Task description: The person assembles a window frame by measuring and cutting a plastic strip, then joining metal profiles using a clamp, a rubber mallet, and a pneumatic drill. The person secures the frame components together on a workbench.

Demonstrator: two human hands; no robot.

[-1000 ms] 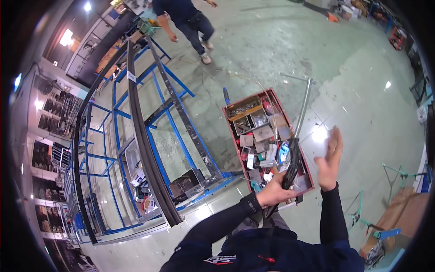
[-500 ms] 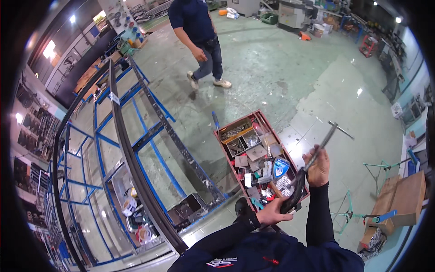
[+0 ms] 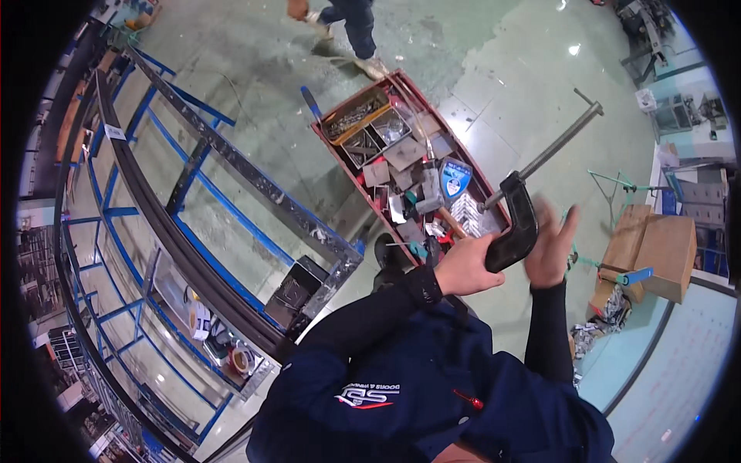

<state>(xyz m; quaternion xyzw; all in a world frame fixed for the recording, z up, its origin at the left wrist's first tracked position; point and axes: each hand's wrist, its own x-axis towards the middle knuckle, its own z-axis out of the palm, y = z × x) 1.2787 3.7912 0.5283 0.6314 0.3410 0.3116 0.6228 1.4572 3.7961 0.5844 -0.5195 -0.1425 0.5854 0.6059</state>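
My left hand (image 3: pixel 465 268) is wrapped round the curved black frame of a C-clamp (image 3: pixel 517 237). The clamp's long grey screw slants up and to the right, with a thin cross bar at its far end. Just right of the frame, my right hand (image 3: pixel 550 245) is off the clamp, its fingers raised and apart, slightly blurred. Below and left of the clamp stands a red tool cart (image 3: pixel 423 100), its top tray full of metal parts, small boxes, a shield-shaped blue packet (image 3: pixel 455 179) and a grey air tool (image 3: pixel 431 186).
On my left a long rack of blue and black metal frames (image 3: pixel 231 166) fills the floor. Cardboard boxes (image 3: pixel 654 255) and a green wire stand (image 3: pixel 615 190) are at the right. Another person (image 3: pixel 359 31) walks beyond the cart.
My right hand has let go of the clamp's screw and dropped beside the frame. The clamp stays in my left hand, raised and turned. My view has tilted down; the other person has stepped nearer the cart.
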